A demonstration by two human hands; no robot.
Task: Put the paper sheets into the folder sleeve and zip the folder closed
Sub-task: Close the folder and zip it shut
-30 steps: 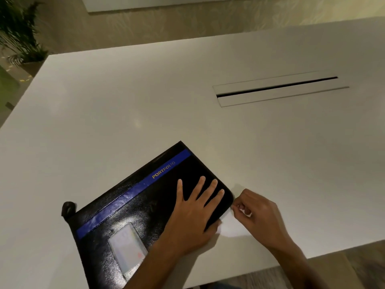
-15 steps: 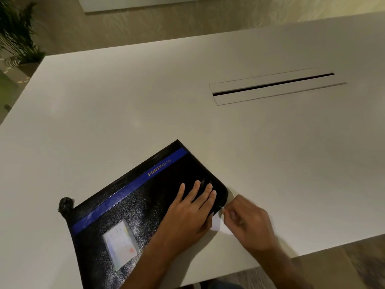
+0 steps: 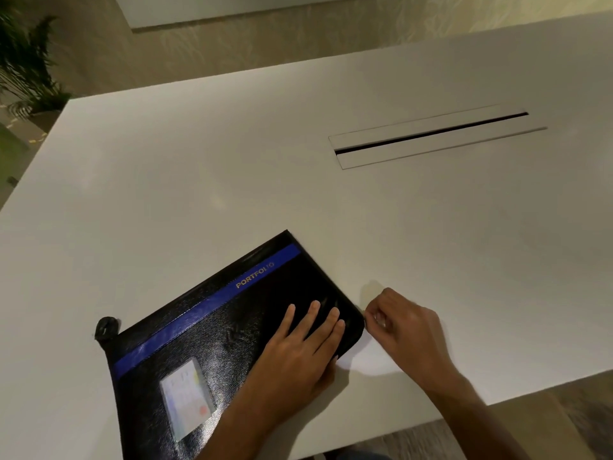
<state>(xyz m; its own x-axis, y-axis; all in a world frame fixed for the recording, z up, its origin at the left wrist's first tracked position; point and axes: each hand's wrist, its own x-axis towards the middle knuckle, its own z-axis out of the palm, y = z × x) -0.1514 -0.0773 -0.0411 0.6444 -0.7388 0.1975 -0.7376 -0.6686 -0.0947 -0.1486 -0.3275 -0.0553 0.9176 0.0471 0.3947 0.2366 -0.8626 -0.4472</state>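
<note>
A black portfolio folder with a blue stripe and a clear card window lies closed and slanted on the white table. My left hand presses flat on its right end with straight fingers. My right hand sits at the folder's right corner, its fingers curled and pinching something small at the edge, likely the zipper pull, which I cannot see clearly. A white paper patch shows on the table under my right wrist. A black strap loop sticks out at the folder's left corner.
A long cable slot with a flap is set into the table at the far right. A potted plant stands beyond the table's left corner. The table's near edge runs just below my right forearm.
My right hand has moved along the folder's right edge from the lower side up to the corner. My left hand has stayed pressed on the cover.
</note>
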